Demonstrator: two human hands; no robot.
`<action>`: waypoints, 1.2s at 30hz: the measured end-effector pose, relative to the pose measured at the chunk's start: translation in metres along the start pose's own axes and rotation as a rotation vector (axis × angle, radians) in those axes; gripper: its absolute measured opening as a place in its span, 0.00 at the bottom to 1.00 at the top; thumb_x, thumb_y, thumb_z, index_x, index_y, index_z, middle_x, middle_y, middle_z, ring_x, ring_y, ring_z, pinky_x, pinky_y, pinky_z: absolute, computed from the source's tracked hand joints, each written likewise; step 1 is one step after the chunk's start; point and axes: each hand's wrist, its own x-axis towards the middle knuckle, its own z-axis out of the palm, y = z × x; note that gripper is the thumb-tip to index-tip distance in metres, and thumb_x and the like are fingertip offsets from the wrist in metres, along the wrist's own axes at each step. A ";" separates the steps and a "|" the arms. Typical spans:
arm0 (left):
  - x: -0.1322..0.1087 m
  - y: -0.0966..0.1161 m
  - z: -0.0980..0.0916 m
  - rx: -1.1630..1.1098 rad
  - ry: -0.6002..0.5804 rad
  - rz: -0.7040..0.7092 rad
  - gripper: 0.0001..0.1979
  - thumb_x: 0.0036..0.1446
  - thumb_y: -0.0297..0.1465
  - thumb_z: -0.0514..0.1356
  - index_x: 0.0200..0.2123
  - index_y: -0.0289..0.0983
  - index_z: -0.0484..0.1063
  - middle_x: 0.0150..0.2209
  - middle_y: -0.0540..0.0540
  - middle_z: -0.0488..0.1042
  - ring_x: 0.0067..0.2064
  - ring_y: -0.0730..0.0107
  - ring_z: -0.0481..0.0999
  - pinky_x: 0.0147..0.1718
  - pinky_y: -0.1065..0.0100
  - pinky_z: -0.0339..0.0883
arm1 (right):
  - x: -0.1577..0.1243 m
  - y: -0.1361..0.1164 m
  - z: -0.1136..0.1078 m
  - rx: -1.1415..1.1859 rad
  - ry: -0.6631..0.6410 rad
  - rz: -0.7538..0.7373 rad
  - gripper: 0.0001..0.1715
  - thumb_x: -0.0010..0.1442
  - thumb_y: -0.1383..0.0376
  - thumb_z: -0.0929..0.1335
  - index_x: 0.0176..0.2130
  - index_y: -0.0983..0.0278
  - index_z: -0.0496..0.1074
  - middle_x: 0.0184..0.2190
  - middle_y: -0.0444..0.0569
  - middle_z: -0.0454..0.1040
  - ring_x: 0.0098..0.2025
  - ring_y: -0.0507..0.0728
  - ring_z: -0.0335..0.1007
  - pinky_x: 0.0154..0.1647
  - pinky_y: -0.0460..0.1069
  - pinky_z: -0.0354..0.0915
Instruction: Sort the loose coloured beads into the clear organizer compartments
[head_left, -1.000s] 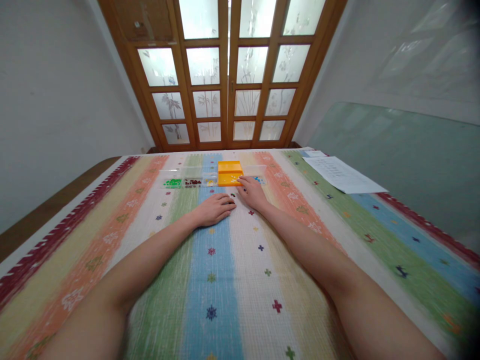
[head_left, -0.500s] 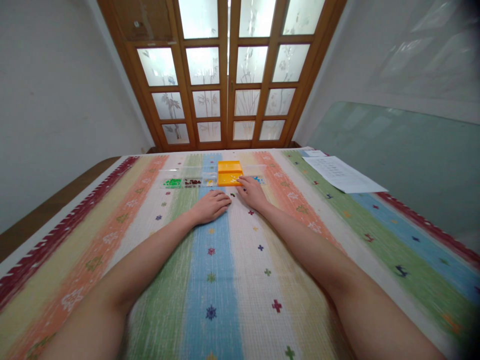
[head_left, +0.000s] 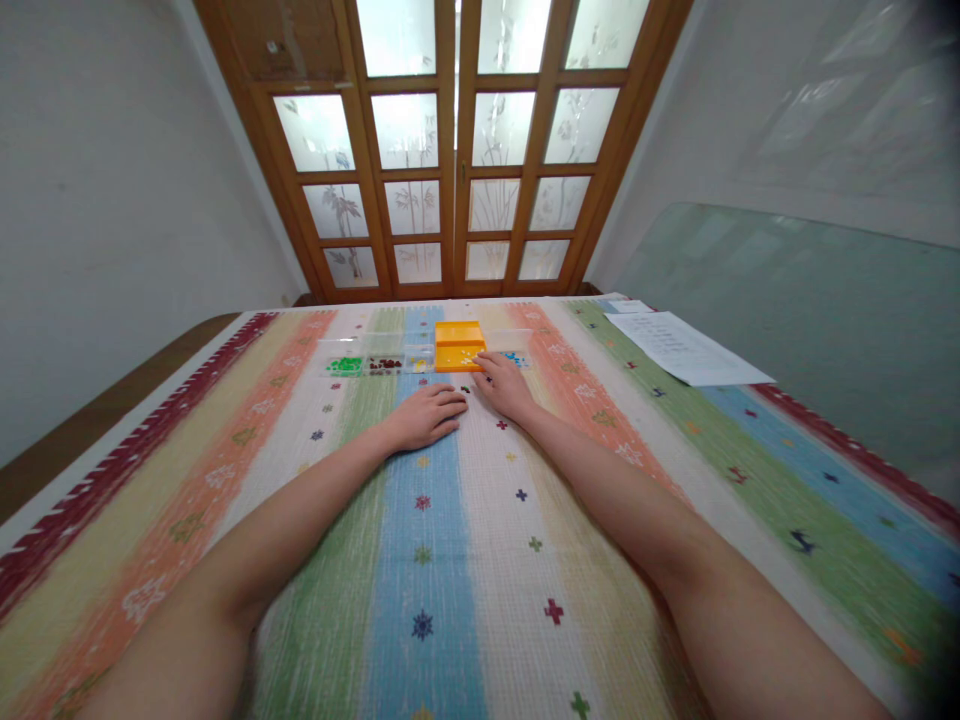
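Note:
My left hand (head_left: 427, 416) lies palm down on the striped tablecloth, its fingers stretched out to the right. Close to those fingertips is a small dark speck (head_left: 465, 389); I cannot tell whether it is a loose piece or part of the print. My right hand (head_left: 504, 386) reaches over the right front corner of an open orange box (head_left: 450, 366). Its fingers are apart, with one fingertip near small white bead-like pieces (head_left: 468, 358) inside the box. Whether that fingertip touches a piece is too small to make out.
Left of the box, clear compartments hold green pieces (head_left: 346, 365), dark red pieces (head_left: 385, 364) and yellow pieces (head_left: 419, 365). Blue pieces (head_left: 514, 358) sit to its right, partly behind my right hand. A printed paper sheet (head_left: 686, 348) lies at the right. Wooden glazed doors (head_left: 457, 170) stand behind.
My left hand has shifted slightly to the right and nearer to me. The right hand and the orange box look the same.

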 end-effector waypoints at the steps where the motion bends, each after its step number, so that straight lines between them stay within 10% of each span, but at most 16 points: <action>1: 0.000 0.000 0.001 0.001 -0.001 -0.003 0.23 0.73 0.41 0.49 0.64 0.43 0.71 0.64 0.43 0.71 0.66 0.55 0.64 0.67 0.51 0.56 | 0.000 0.000 0.000 0.000 0.002 -0.001 0.20 0.70 0.61 0.65 0.58 0.62 0.76 0.60 0.56 0.74 0.62 0.64 0.69 0.65 0.62 0.64; 36: -0.002 -0.005 0.005 0.013 -0.021 0.034 0.24 0.75 0.39 0.46 0.67 0.41 0.68 0.67 0.45 0.68 0.70 0.54 0.60 0.69 0.51 0.53 | 0.000 0.005 0.005 0.013 0.020 -0.022 0.19 0.70 0.63 0.66 0.57 0.63 0.77 0.60 0.57 0.74 0.61 0.65 0.69 0.65 0.61 0.64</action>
